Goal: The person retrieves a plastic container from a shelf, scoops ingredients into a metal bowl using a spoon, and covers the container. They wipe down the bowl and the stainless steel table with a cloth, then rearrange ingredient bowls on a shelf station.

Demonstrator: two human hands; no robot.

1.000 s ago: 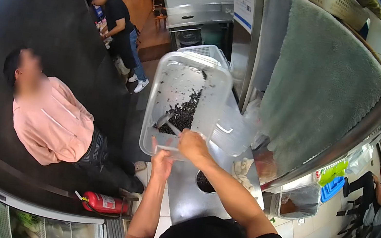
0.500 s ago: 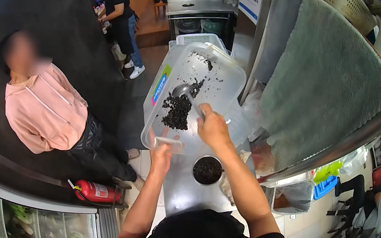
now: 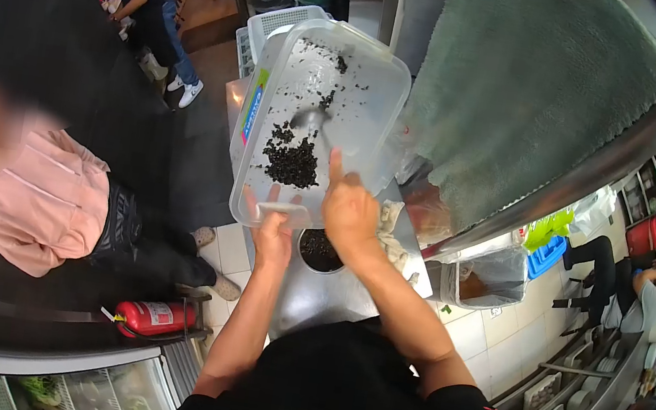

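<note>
A translucent plastic box [image 3: 371, 118] is tilted in front of me. Inside lies a heap of black chopped bits [image 3: 293, 163], with loose crumbs scattered toward the far end. My left hand [image 3: 272, 235] grips the box's near rim from below, some fingers visible through the plastic. In my right hand [image 3: 351, 208] is the handle of a metal spoon [image 3: 309, 119], index finger stretched along it. The spoon's bowl rests within the box, just beyond the heap. Below the near rim stands a round metal pot [image 3: 322, 253] with similar dark bits, partly covered by the box and hand.
The steel table [image 3: 314, 296] carries a crumpled cloth [image 3: 391, 236] at right. Behind the box is a white basket [image 3: 283, 20]. A green towel [image 3: 531, 91] hangs at right above a lined bin [image 3: 486, 280]. A person in a pink hoodie [image 3: 41, 196] stands left, near a fire extinguisher [image 3: 154, 317].
The view has swung, shifting the scene left and up. The box now overlaps the pot's far edge. The spoon's bowl has moved slightly away from the heap, toward the far end.
</note>
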